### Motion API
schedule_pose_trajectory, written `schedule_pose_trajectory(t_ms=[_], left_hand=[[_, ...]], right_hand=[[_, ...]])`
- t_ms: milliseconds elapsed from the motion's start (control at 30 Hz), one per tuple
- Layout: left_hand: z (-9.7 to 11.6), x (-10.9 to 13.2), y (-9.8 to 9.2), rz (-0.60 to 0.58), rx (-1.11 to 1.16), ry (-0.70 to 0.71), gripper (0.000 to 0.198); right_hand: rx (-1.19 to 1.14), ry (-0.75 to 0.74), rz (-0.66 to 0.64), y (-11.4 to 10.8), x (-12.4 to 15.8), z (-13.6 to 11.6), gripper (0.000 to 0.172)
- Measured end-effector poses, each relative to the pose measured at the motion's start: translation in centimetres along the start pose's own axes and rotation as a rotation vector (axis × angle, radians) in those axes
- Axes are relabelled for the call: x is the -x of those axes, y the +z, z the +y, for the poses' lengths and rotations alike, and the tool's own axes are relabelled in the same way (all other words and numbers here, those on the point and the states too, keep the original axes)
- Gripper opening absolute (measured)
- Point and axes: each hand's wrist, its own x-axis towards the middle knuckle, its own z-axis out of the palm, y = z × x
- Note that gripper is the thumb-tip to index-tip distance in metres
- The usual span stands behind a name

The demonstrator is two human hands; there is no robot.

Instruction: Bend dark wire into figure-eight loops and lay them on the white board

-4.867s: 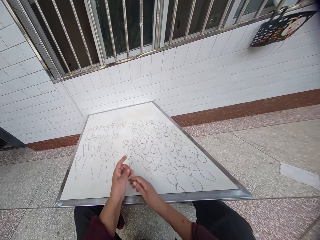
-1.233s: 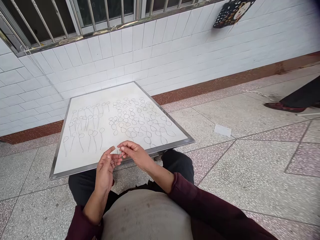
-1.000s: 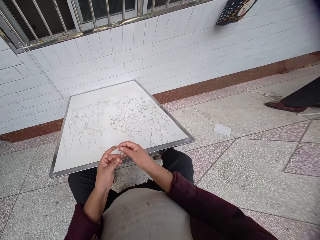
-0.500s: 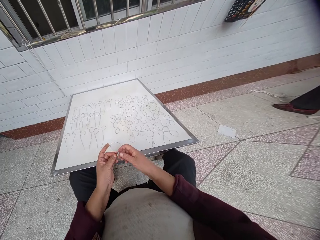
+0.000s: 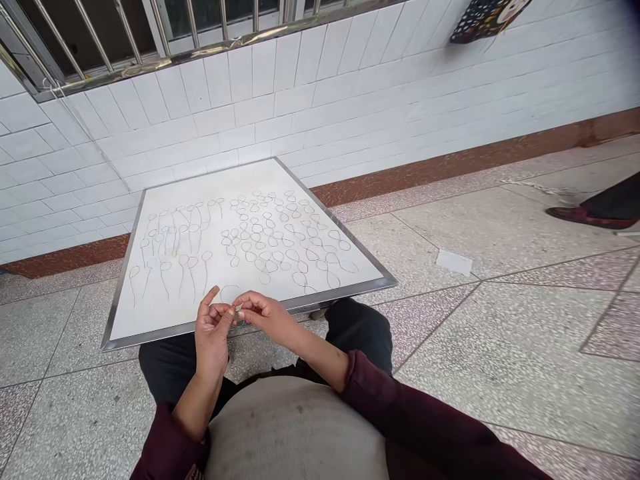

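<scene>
**Q:** ok so what are the hands doing right here?

**A:** I'm watching through the head cam. Both forearms come up from the lap and meet just over the near edge of the table [image 5: 150,335]. The left hand [image 5: 213,330] is tipped up with its forefinger sticking out, and the other fingers curl in toward the thumb. The right hand [image 5: 265,313] comes in from the other side, knuckles up, fingertips bunched. Both are pinching the same wire loop [image 5: 230,291] where the fingertips touch, and the round part of it stands just above them, over the table's front strip.

**Q:** and counts?

**A:** Two hands, one loop between them, one table. The wire pieces [image 5: 260,233] on the tabletop lie in two groups: single loops with tails on the left, and chained double loops on the right. There are dozens of them, and they're too thin for me to count honestly. On the floor [image 5: 500,320] to the right I see one scrap of paper [image 5: 454,261], and one shoe [image 5: 575,215] from somebody else at the far edge.
</scene>
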Motion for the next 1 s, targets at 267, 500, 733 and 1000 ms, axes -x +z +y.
schedule_pose_trajectory(t_ms=[267, 500, 733, 1000], left_hand=[[1.0, -0.5, 0.0, 0.224, 0.157, 0.084, 0.056], [1.5, -0.9, -0.2, 0.267, 0.140, 0.137, 0.055], [1.2, -0.7, -0.1, 0.238, 0.077, 0.131, 0.055], [0.7, -0.9, 0.2, 0.252, 0.034, 0.159, 0.052]], right_hand=[[-0.198, 0.068, 0.091, 1.4, 0.4, 1.2, 0.026], [-0.033, 0.042, 0.114, 2.2, 1.1, 2.5, 0.025], [1.043, -0.538, 0.167, 1.6, 0.8, 0.7, 0.028], [1.209, -0.504, 0.091, 2.7, 0.3, 0.5, 0.017]])
